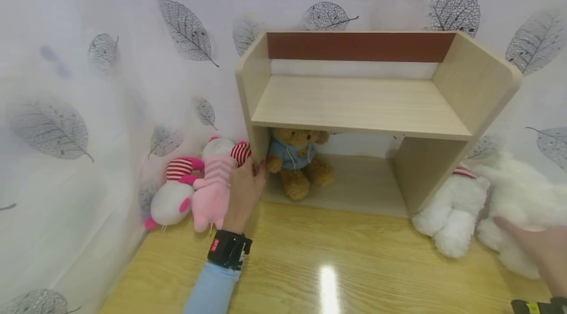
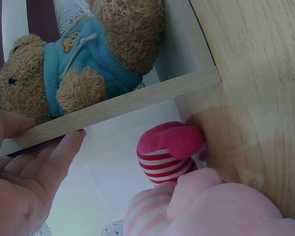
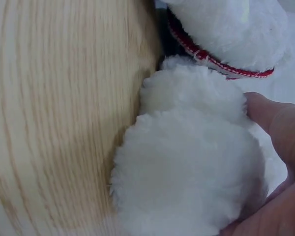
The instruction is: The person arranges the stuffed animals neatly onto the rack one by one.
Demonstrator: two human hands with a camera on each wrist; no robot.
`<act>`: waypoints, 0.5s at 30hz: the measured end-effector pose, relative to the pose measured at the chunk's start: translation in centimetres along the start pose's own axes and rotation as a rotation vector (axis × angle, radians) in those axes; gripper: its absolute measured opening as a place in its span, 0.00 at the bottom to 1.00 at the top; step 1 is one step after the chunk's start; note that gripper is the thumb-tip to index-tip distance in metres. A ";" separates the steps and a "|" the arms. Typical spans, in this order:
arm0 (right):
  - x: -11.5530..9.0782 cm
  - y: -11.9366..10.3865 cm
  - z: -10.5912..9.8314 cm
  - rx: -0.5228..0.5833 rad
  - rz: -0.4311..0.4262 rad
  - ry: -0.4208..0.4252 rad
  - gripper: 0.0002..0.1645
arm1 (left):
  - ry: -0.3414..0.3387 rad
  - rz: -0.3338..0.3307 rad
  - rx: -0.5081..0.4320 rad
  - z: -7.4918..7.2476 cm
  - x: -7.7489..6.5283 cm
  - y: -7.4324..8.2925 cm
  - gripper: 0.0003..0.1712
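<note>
Head view: left hand (image 1: pixel 242 190) pinches the shelf side panel (image 2: pixel 137 101), apparently for steadiness, pink plush (image 1: pixel 210 203) just leftward; right hand (image 1: pixel 544 253) holds white plush (image 3: pixel 182 172).

A wood-grain table (image 1: pixel 283 260) carries a two-tier wooden shelf (image 1: pixel 359 102) with a brown teddy bear (image 1: pixel 294 159) seated on its lower board (image 1: pixel 363 176), a pink plush toy (image 1: pixel 211 201) and a white-and-magenta plush toy (image 1: pixel 170 203) at left, and a red-banded white plush toy (image 1: pixel 449 225) beside a fluffy white plush toy (image 1: pixel 516 191) at right.
</note>
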State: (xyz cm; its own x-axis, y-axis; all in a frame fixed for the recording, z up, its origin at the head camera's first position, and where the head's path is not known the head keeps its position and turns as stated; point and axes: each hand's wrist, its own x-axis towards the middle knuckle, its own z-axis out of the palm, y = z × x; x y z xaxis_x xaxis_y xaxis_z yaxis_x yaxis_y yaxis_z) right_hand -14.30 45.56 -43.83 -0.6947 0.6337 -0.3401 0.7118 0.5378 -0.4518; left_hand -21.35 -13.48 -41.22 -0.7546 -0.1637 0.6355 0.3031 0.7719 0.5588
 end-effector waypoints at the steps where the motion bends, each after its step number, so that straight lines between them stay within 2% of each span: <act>1: -0.1 0.0 0.1 0.025 -0.010 0.017 0.81 | -0.004 -0.004 0.003 0.0 0.0 0.0 0.11; 5: -0.3 0.3 0.6 0.119 -0.079 0.081 0.80 | -0.017 -0.025 0.010 0.1 -0.1 0.1 0.12; 9: -0.5 0.7 1.0 0.185 -0.131 0.109 0.75 | -0.011 -0.029 0.016 0.1 -0.1 0.2 0.12; 15: -0.9 0.5 1.2 0.220 -0.152 0.206 0.63 | -0.006 -0.035 0.015 -0.1 0.0 0.4 0.11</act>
State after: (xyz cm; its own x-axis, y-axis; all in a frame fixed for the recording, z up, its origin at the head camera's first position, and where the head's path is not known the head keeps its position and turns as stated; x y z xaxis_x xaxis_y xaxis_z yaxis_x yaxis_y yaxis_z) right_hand -13.44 44.54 -44.72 -0.7398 0.6666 -0.0917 0.5466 0.5159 -0.6597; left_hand -21.17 -13.24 -40.97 -0.7681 -0.1869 0.6124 0.2677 0.7750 0.5724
